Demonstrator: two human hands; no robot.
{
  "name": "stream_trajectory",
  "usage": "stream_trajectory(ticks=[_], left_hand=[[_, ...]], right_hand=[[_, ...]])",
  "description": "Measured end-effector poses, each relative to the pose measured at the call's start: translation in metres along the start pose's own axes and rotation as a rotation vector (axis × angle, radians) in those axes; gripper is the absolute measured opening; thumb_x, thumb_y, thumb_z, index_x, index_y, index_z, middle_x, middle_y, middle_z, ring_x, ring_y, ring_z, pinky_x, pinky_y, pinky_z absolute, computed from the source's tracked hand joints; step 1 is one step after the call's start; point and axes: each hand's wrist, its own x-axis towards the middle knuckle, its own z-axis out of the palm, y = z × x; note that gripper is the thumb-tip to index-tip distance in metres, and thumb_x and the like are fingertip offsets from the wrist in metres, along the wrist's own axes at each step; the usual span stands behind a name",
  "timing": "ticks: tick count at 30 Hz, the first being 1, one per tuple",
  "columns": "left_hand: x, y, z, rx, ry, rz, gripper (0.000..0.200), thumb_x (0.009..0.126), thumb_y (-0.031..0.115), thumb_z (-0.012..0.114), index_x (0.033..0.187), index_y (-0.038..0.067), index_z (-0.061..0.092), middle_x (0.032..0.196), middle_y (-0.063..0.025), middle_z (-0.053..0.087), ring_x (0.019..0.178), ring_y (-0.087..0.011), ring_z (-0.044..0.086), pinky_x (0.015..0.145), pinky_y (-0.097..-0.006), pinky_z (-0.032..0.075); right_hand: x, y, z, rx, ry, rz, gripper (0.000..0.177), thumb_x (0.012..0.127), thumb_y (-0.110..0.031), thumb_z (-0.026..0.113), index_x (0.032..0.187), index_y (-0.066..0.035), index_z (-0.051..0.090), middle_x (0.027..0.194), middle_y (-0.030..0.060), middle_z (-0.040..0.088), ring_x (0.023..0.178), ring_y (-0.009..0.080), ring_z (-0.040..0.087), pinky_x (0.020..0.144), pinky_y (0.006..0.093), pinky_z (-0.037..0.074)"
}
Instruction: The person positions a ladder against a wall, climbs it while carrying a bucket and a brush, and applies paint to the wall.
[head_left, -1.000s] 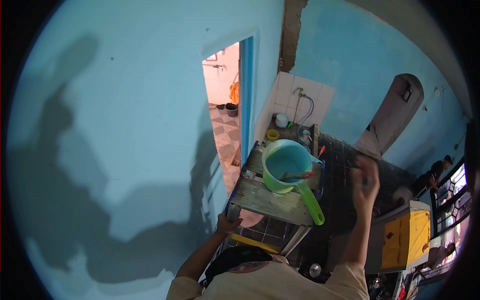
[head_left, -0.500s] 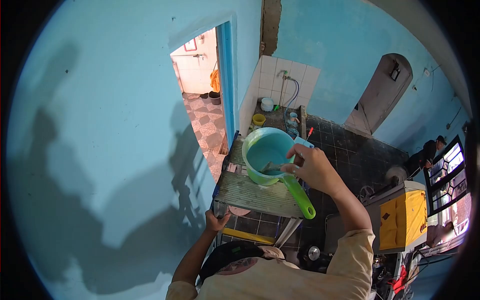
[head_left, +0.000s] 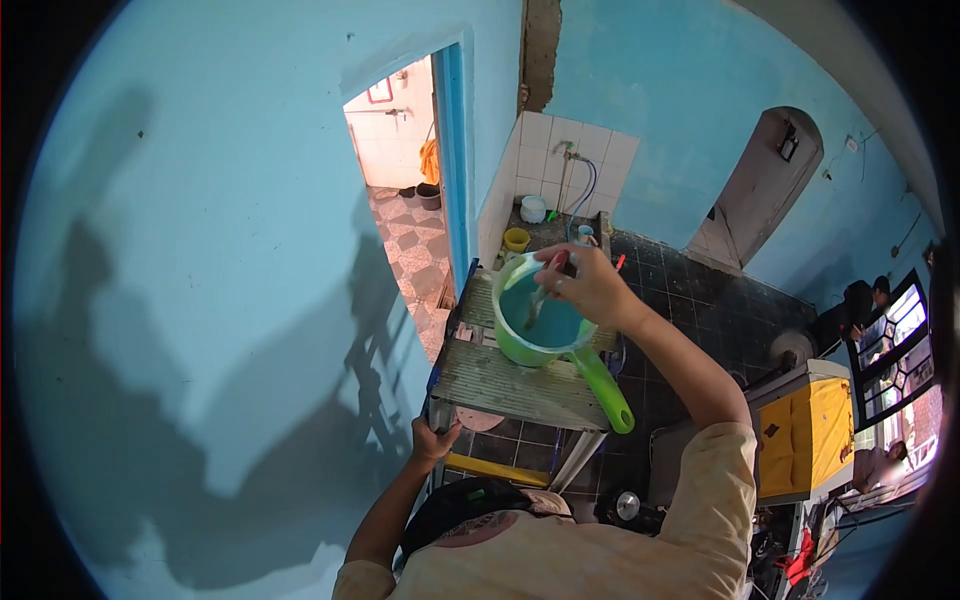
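Note:
A green long-handled dipper (head_left: 602,392) with blue paint (head_left: 560,325) inside stands on the top step of a ladder (head_left: 520,387). Over its opening, my right hand (head_left: 592,287) is closed on a paintbrush (head_left: 537,308). A bit of the brush's red handle shows between the fingers, and its bristle end points down into the dipper. My left hand (head_left: 434,441) is wrapped round the ladder's frame at the near left corner of the step.
A light blue wall (head_left: 250,250) with a doorway runs along the left. Behind the ladder are a tiled wash area (head_left: 570,165) and a dark tiled floor (head_left: 675,290). At right stand a cabinet with a yellow cover (head_left: 800,440) and a person (head_left: 858,305) by the window.
My right hand has moved up and a little left with the paintbrush, which now stands steeper in the dipper. The dipper has shifted slightly. My left hand stays on the ladder.

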Motion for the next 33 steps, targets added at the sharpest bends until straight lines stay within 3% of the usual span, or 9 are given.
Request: stream_trajectory(ticks=[8, 15, 21, 23, 24, 26, 28, 30, 33], left_hand=[[0.004, 0.011, -0.001, 0.029, -0.026, 0.036, 0.039, 0.072, 0.038, 0.072, 0.079, 0.001, 0.062, 0.066, -0.0083, 0.063, 0.058, -0.0216, 0.063, 0.055, -0.0326, 0.048], [0.007, 0.017, -0.003, 0.023, -0.04, 0.02, 0.037, 0.072, 0.037, 0.072, 0.078, 0.002, 0.062, 0.066, -0.0091, 0.063, 0.058, -0.0239, 0.063, 0.055, -0.0339, 0.048], [-0.004, 0.001, -0.008, 0.033, -0.081, -0.03, 0.039, 0.07, 0.036, 0.075, 0.084, 0.001, 0.063, 0.072, -0.008, 0.064, 0.064, -0.0213, 0.063, 0.06, -0.0325, 0.048], [0.007, 0.046, -0.019, 0.023, -0.295, -0.393, 0.057, 0.071, 0.044, 0.072, 0.106, 0.001, 0.058, 0.096, -0.0135, 0.063, 0.086, -0.024, 0.062, 0.074, -0.0351, 0.047], [0.008, 0.054, -0.02, 0.022, -0.292, -0.393, 0.057, 0.071, 0.044, 0.072, 0.106, 0.001, 0.058, 0.096, -0.0135, 0.063, 0.086, -0.024, 0.062, 0.074, -0.0351, 0.047], [0.011, 0.068, -0.021, 0.127, 0.044, -0.087, 0.082, 0.071, 0.054, 0.068, 0.127, 0.0, 0.043, 0.121, -0.0191, 0.051, 0.109, -0.0286, 0.051, 0.087, -0.0391, 0.041], [0.034, 0.1, -0.025, 0.179, 0.172, 0.11, 0.101, 0.068, 0.062, 0.066, 0.136, -0.002, 0.028, 0.134, -0.0208, 0.038, 0.122, -0.0315, 0.039, 0.096, -0.0416, 0.034], [0.07, 0.143, -0.021, 0.085, 0.179, 0.193, 0.107, 0.063, 0.063, 0.07, 0.135, -0.004, 0.028, 0.135, -0.0211, 0.037, 0.123, -0.0333, 0.039, 0.097, -0.0423, 0.033], [0.137, 0.19, 0.0, 0.039, -0.076, 0.408, 0.128, 0.054, 0.058, 0.079, 0.141, 0.0, 0.006, 0.143, -0.0248, 0.021, 0.133, -0.0357, 0.023, 0.105, -0.0454, 0.026]], right_hand=[[0.0, -0.031, -0.028, -0.031, 0.042, -0.151, 0.036, 0.084, -0.003, 0.057, 0.117, 0.01, 0.05, 0.083, 0.0083, 0.061, 0.072, 0.0113, 0.055, 0.069, 0.0263, 0.047], [-0.005, -0.031, -0.028, -0.093, -0.02, -0.181, 0.011, 0.083, 0.003, 0.053, 0.095, 0.004, 0.055, 0.086, 0.0077, 0.062, 0.074, 0.0122, 0.053, 0.07, 0.0267, 0.045], [-0.011, -0.032, -0.027, -0.24, -0.127, -0.271, 0.022, 0.08, 0.01, 0.046, 0.096, 0.0, 0.056, 0.09, 0.0068, 0.061, 0.08, 0.0132, 0.052, 0.073, 0.0281, 0.044], [-0.015, -0.028, -0.026, -0.295, -0.121, -0.348, 0.024, 0.077, 0.012, 0.049, 0.096, -0.001, 0.056, 0.086, 0.0075, 0.059, 0.078, 0.0167, 0.053, 0.073, 0.0287, 0.045], [-0.018, -0.026, -0.025, -0.348, -0.114, -0.426, 0.027, 0.075, 0.013, 0.052, 0.097, -0.002, 0.057, 0.082, 0.0082, 0.057, 0.075, 0.0201, 0.055, 0.073, 0.0293, 0.046], [-0.028, -0.025, -0.021, -0.286, -0.125, -0.444, 0.031, 0.071, 0.015, 0.052, 0.096, -0.002, 0.057, 0.085, 0.008, 0.058, 0.079, 0.0221, 0.056, 0.075, 0.0311, 0.048], [-0.033, -0.024, -0.018, -0.224, -0.135, -0.46, 0.035, 0.067, 0.018, 0.052, 0.095, -0.002, 0.057, 0.088, 0.0078, 0.06, 0.083, 0.024, 0.058, 0.076, 0.033, 0.049], [-0.038, -0.023, -0.017, -0.274, -0.151, -0.564, 0.04, 0.062, 0.02, 0.052, 0.094, -0.003, 0.059, 0.095, 0.0073, 0.062, 0.091, 0.0238, 0.058, 0.077, 0.0355, 0.051], [-0.041, -0.019, -0.016, -0.326, -0.225, -0.572, 0.042, 0.061, 0.019, 0.055, 0.094, -0.004, 0.061, 0.104, 0.0063, 0.063, 0.094, 0.023, 0.057, 0.077, 0.0353, 0.051]])
